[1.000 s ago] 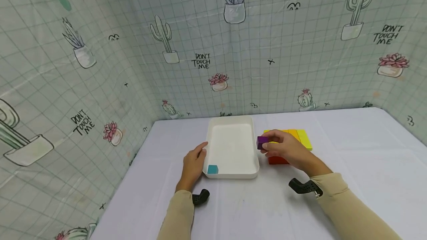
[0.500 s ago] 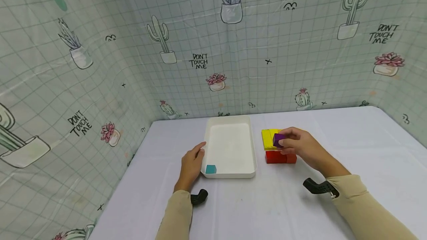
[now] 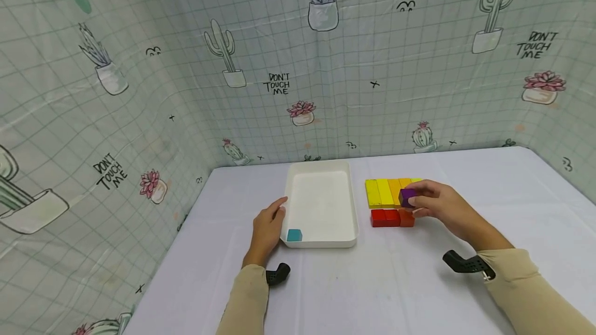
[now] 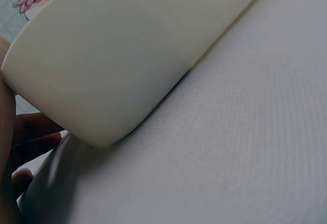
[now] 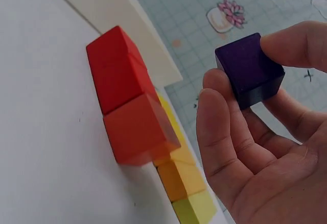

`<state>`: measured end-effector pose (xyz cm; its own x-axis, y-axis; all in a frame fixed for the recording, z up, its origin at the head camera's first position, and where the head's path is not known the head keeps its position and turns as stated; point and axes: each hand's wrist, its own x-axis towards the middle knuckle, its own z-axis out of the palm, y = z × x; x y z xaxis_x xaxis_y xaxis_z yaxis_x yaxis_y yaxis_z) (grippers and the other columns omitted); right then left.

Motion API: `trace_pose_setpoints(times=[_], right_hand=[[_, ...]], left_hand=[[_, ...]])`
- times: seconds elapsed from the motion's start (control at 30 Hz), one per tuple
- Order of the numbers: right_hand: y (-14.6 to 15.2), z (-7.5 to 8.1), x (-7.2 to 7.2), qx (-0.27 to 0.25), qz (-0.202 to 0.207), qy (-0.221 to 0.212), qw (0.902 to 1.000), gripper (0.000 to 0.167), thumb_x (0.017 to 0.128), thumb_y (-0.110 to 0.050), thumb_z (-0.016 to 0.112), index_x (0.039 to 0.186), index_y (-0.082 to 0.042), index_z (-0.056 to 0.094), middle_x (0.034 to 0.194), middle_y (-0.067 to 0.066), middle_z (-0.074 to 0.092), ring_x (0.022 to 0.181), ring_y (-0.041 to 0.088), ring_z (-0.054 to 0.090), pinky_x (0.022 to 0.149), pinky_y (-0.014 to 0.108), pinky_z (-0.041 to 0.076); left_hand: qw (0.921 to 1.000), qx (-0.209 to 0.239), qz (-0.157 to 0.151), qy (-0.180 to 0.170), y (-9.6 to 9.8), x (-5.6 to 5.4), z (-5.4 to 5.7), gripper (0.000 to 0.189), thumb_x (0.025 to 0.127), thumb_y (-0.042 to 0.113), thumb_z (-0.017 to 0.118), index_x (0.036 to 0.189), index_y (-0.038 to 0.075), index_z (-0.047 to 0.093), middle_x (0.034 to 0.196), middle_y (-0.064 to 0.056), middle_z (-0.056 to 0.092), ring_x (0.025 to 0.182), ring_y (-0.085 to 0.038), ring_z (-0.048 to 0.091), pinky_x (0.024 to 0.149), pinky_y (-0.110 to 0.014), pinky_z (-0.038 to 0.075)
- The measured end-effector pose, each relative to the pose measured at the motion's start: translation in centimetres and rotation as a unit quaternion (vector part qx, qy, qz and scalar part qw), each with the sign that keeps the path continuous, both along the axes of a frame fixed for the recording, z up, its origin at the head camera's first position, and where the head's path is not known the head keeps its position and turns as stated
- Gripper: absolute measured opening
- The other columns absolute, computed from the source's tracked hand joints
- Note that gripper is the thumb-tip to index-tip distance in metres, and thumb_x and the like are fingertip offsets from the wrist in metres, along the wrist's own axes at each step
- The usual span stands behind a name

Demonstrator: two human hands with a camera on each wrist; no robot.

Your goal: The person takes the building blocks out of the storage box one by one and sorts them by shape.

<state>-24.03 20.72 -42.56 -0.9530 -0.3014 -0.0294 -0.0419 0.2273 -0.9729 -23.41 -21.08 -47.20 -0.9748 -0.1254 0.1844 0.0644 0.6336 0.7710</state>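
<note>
My right hand [image 3: 442,208] pinches a small purple cube [image 5: 250,68] between thumb and fingers. The cube is held in front of a row of yellow blocks [image 3: 378,194] and amber blocks [image 5: 180,180], partly covering them in the head view. Just nearer lie red blocks [image 3: 384,218] and an orange-red block [image 5: 138,129], side by side. My left hand [image 3: 267,229] rests against the left side of a white tray [image 3: 321,244], its fingers at the outer wall. One teal cube [image 3: 294,235] sits in the tray's near left corner.
The tray and blocks stand on a white-covered table [image 3: 363,293]. A grid-patterned cloth [image 3: 372,61] with cactus drawings hangs behind and at the sides. Each wrist wears a black strap, such as the right wrist strap [image 3: 467,263].
My right hand has carried the purple cube rightward from beside the tray to over the right part of the yellow and amber row. The left hand has stayed at the tray.
</note>
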Motion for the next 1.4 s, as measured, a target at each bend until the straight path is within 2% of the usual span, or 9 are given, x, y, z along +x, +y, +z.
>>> trace_pose_setpoints(times=[0.23, 0.43, 0.77, 1.0, 1.17, 1.4], right_hand=[[1.2, -0.4, 0.1, 0.011, 0.002, -0.001, 0.9999, 0.044, 0.1, -0.016, 0.059, 0.133, 0.01, 0.047, 0.127, 0.027, 0.056, 0.103, 0.029, 0.067, 0.084, 0.031, 0.057], [2.6, -0.9, 0.0, 0.009, 0.024, -0.003, 0.9997, 0.042, 0.099, -0.013, 0.06, 0.131, 0.011, 0.05, 0.122, 0.024, 0.062, 0.101, 0.026, 0.068, 0.084, 0.033, 0.057], [4.1, -1.9, -0.2, 0.035, 0.034, -0.055, 0.9973, 0.052, 0.098, -0.02, 0.065, 0.138, 0.008, 0.047, 0.124, 0.022, 0.062, 0.1, 0.029, 0.065, 0.084, 0.033, 0.058], [4.2, -2.4, -0.4, 0.042, 0.027, -0.059, 0.997, 0.055, 0.097, -0.02, 0.066, 0.141, 0.007, 0.046, 0.13, 0.024, 0.056, 0.102, 0.03, 0.064, 0.084, 0.033, 0.058], [4.1, -2.6, -0.5, 0.06, 0.024, -0.058, 0.9962, 0.054, 0.098, -0.022, 0.066, 0.141, 0.006, 0.047, 0.131, 0.023, 0.055, 0.103, 0.03, 0.063, 0.084, 0.033, 0.058], [4.0, -2.6, -0.4, 0.111, 0.021, -0.052, 0.9922, 0.055, 0.096, -0.027, 0.067, 0.138, 0.004, 0.051, 0.13, 0.021, 0.058, 0.097, 0.029, 0.063, 0.082, 0.033, 0.056]], left_hand=[[1.0, 0.0, 0.005, -0.003, 0.1, -0.1, 0.1, 0.036, 0.105, 0.028, 0.049, 0.139, 0.024, 0.063, 0.124, -0.009, 0.066, 0.121, -0.031, 0.056, 0.104, -0.055, 0.042], [1.0, -0.005, 0.003, 0.004, 0.0, -0.1, 0.0, 0.036, 0.105, 0.027, 0.05, 0.138, 0.022, 0.063, 0.122, -0.009, 0.067, 0.118, -0.03, 0.058, 0.103, -0.054, 0.044], [1.0, 0.005, -0.001, -0.001, 0.0, 0.1, 0.2, 0.037, 0.105, 0.027, 0.05, 0.139, 0.022, 0.062, 0.123, -0.01, 0.066, 0.119, -0.03, 0.057, 0.104, -0.053, 0.043], [1.0, 0.002, -0.001, 0.006, 0.1, 0.2, 0.3, 0.036, 0.105, 0.026, 0.05, 0.138, 0.021, 0.063, 0.12, -0.01, 0.067, 0.117, -0.03, 0.058, 0.103, -0.054, 0.044], [1.0, -0.002, 0.003, 0.006, 0.1, 0.2, 0.3, 0.036, 0.105, 0.026, 0.05, 0.138, 0.022, 0.063, 0.118, -0.009, 0.067, 0.114, -0.03, 0.059, 0.102, -0.053, 0.045], [0.9999, -0.005, 0.002, 0.009, 0.0, 0.1, 0.1, 0.036, 0.104, 0.026, 0.051, 0.138, 0.022, 0.064, 0.116, -0.008, 0.068, 0.112, -0.029, 0.059, 0.101, -0.053, 0.046]])
